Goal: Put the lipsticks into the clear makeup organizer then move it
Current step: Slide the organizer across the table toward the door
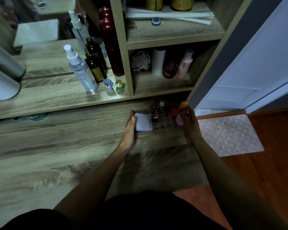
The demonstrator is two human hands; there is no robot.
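Sitting at the back right of the wood-grain vanity top [73,146], the clear plastic makeup organizer [163,121] is a low box split into small square cells, its walls hard to trace in the dim light. At least two lipstick tubes [155,113] stand upright in its rear cells; the exact count cannot be told. A white rounded-square compact with dark lettering [142,122] leans at its left end, and a pale pink egg-shaped sponge [179,120] lies at its right end.

The left hand [129,128] is pressed flat against the compact's left edge, fingers straight, thumb on top. The right hand [189,122] is cupped against the organizer's right end beside the sponge, fingers curled. Both hands clasp the organizer between them.

Behind, on the raised shelf, stand one clear spray bottle [81,70], one amber glass bottle [96,67] and two small glossy cartoon figurines [114,86].
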